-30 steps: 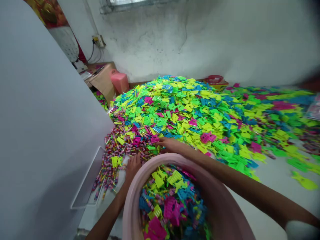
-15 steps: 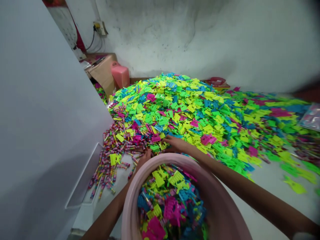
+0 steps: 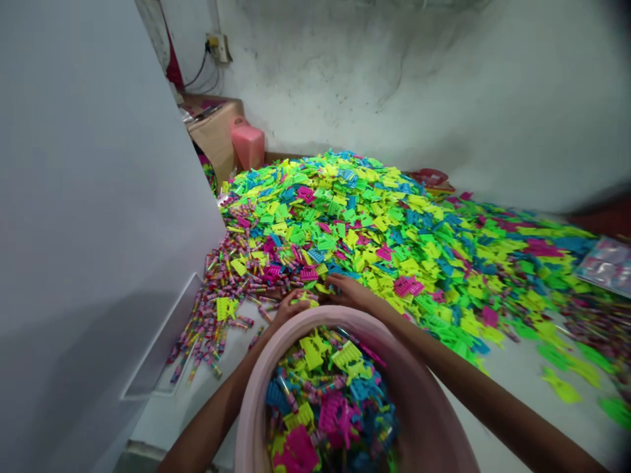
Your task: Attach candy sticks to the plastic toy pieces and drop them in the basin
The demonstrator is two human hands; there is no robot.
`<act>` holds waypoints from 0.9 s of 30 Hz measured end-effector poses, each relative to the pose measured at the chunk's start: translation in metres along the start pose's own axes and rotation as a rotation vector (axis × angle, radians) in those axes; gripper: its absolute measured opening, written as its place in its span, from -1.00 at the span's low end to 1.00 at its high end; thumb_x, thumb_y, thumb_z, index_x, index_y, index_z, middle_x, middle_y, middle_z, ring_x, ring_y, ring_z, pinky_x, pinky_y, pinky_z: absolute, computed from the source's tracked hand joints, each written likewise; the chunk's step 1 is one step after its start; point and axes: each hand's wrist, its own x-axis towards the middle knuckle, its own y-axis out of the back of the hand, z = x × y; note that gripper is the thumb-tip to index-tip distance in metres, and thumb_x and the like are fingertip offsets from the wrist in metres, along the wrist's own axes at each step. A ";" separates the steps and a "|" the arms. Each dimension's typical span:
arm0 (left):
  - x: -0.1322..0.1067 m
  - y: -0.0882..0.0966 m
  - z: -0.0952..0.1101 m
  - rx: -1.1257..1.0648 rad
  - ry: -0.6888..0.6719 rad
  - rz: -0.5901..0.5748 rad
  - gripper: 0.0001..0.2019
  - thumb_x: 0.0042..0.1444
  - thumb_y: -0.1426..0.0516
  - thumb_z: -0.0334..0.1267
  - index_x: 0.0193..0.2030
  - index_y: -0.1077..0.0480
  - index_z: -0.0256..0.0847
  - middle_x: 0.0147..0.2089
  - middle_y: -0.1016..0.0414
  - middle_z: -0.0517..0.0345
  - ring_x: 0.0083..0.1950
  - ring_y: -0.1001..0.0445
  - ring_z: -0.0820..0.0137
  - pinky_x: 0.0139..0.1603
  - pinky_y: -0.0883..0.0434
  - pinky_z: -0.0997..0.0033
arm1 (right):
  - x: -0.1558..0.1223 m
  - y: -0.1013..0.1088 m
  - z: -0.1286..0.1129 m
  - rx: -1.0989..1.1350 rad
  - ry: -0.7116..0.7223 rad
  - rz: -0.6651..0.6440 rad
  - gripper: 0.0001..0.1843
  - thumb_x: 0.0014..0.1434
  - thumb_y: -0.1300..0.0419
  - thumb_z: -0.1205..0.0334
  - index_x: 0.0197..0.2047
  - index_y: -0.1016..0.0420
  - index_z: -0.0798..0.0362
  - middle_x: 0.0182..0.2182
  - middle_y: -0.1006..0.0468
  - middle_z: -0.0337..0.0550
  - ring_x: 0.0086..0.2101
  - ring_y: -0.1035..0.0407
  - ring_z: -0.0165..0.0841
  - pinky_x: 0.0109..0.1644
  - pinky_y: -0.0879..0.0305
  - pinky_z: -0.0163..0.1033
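Note:
A pink tub (image 3: 251,387) stands close in front of me, its rim between my forearms. In it lie neon plastic comb-shaped pieces (image 3: 298,450) and thin tubes with colourful beads or candies. Just beyond the rim, my left hand (image 3: 288,309) curls from the left around some yellow plastic pieces (image 3: 306,297). From the other side my right hand (image 3: 351,292) bends its fingers inward, cupping the same small bunch; its fingertips are partly hidden. Both hands are at the front edge of a big heap of plastic pieces (image 3: 365,217).
Loose filled tubes (image 3: 211,328) spread left of the hands, beside a white panel (image 3: 98,197). Behind the heap are a pink jug (image 3: 248,146), a cardboard box (image 3: 214,135) and the wall (image 3: 320,79). A plastic packet (image 3: 606,263) lies at the right.
My hands have lifted slightly and come closer together, and yellow pieces now show between them. The view has shifted a little. The tub's contents look the same.

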 end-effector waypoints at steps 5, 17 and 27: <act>-0.002 0.006 0.008 -0.080 -0.047 -0.059 -0.63 0.33 -0.15 -0.04 0.09 -0.43 -0.28 0.02 -0.54 -0.01 -0.07 -0.57 0.28 -0.05 -0.54 0.13 | 0.001 0.009 -0.008 0.154 -0.089 0.125 -0.80 0.29 -0.12 0.10 -0.13 -0.44 0.02 -0.36 -0.60 -0.14 -0.33 -0.49 -0.26 -0.23 -0.42 -0.21; -0.001 -0.002 0.045 0.250 -0.228 0.035 -0.64 0.00 -0.36 -0.08 -0.09 -0.54 -0.18 -0.32 -0.57 0.19 -0.38 -0.51 0.39 -0.33 -0.43 0.45 | -0.032 0.035 -0.057 0.522 -0.218 0.313 -0.67 0.15 -0.29 -0.07 -0.21 -0.39 0.00 -0.32 -0.54 -0.19 -0.28 -0.45 -0.25 -0.17 -0.39 -0.18; 0.012 0.001 0.047 0.445 -0.401 0.201 -0.71 0.29 -0.19 -0.09 -0.04 -0.47 -0.28 -0.11 -0.57 0.06 -0.16 -0.56 0.33 -0.09 -0.51 0.20 | -0.048 0.043 -0.095 0.972 -0.369 0.522 -0.63 0.02 -0.38 -0.06 -0.19 -0.47 -0.03 -0.24 -0.50 -0.23 -0.24 -0.45 -0.28 -0.20 -0.44 -0.23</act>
